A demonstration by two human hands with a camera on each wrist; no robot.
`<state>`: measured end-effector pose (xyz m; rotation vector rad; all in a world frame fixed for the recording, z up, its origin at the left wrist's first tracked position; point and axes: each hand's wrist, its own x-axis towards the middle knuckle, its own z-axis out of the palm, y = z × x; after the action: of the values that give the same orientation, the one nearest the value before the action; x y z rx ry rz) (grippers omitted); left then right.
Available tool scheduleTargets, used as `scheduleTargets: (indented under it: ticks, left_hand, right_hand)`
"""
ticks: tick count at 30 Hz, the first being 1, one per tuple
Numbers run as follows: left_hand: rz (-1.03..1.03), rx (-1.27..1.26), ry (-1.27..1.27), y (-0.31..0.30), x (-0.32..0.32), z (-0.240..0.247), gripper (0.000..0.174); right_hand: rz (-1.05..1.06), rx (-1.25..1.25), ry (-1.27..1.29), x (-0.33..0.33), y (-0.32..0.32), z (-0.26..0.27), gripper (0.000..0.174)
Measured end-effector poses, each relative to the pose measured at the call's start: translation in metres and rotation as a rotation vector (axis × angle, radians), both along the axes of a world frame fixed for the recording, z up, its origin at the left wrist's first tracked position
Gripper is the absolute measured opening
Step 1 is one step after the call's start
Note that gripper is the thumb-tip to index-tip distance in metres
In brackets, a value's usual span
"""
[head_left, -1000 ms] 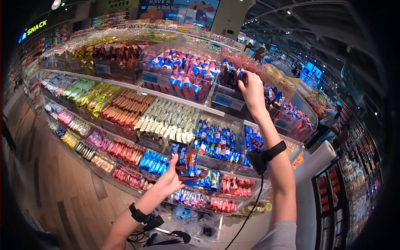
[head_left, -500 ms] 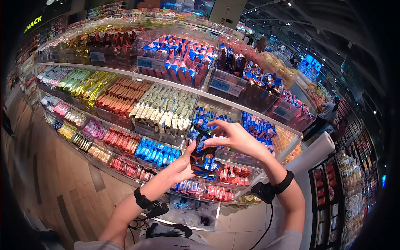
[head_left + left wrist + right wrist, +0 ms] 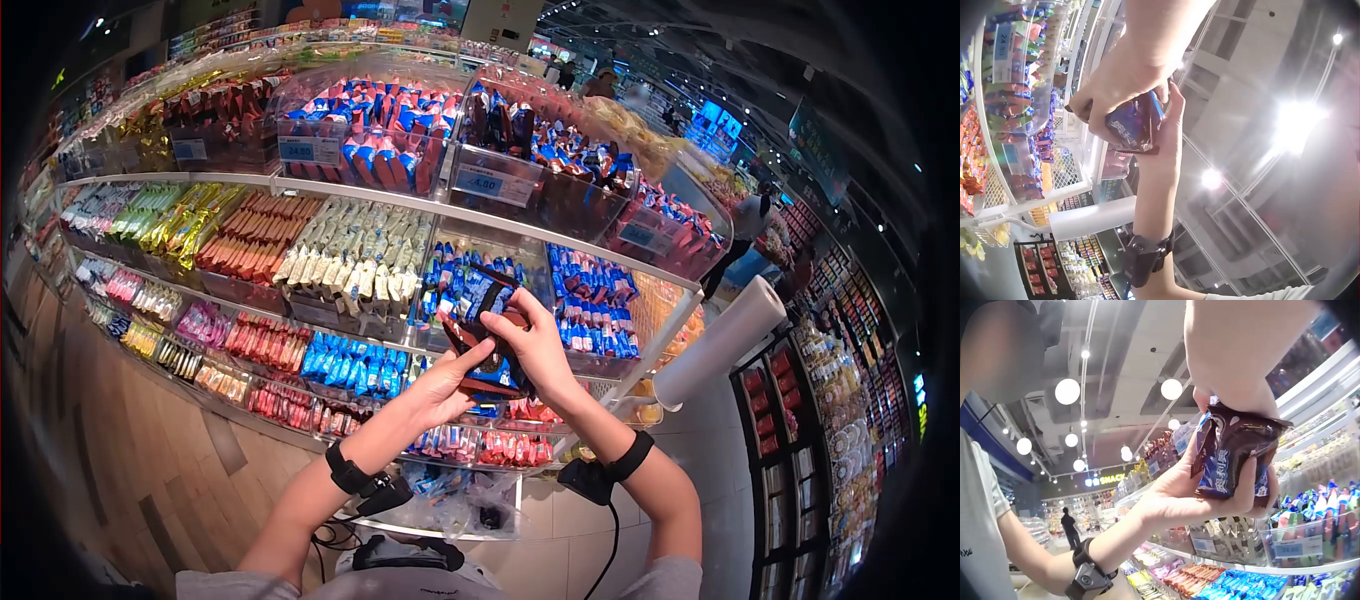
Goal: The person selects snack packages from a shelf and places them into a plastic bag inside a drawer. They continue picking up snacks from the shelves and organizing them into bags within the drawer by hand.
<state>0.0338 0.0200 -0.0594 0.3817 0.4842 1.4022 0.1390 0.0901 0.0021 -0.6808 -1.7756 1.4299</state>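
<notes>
Packets (image 3: 1225,447), glossy, dark brown and blue: held in midair before the shelving, between both hands. Count: impossible to tell, with overlapping wrappers and covering fingers.

Left hand (image 3: 437,388): grasping the packets from the near left, thumb on the near face, fingers curled round the lower part. Probably cradled so from below for support, against slipping of smooth wrappers.

Right hand (image 3: 540,350): gripping the same packets from the right, thumb and fingers at the upper part. Likely placed so for steadying the loose upper edges and keeping the bunch together. Apparently held close to the body for easy reach by both hands.

Position of packets: between the two hands, touching both; above the left palm, below part of the right hand in the right wrist view; far ends projecting beyond the fingertips in the head view.

Behind, on the far side: tiered shelf (image 3: 380,205) with clear bins. Wrapped goods sorted by colour, probably for telling kinds apart at a glance. On the upper tier, red-and-blue packets (image 3: 395,165) left of dark-and-blue packets (image 3: 497,120), with price label (image 3: 493,187) on the bin front, seemingly for easy reading. Below and left, pale packets (image 3: 350,245) in rows; lower still, bright blue packets (image 3: 348,365). At right, beside the shelf end: white roll (image 3: 715,345), tilted.
</notes>
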Motion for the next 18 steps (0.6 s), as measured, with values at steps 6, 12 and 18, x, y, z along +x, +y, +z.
scheduleTargets:
  ticks: [6,12,18]
  left_hand:
    - [0.024,0.004,0.054,0.0,-0.005,0.008,0.038]
    - [-0.013,0.058,0.015,-0.001,-0.007,0.011,0.036]
    - [0.034,0.019,-0.012,-0.012,-0.025,0.008,0.03]
  right_hand:
    - [0.022,-0.209,0.168,0.003,-0.009,0.017,0.018]
    - [-0.048,-0.291,0.282,0.009,0.006,0.022,0.013]
    - [-0.192,0.117,0.31,0.031,0.036,0.111,0.019]
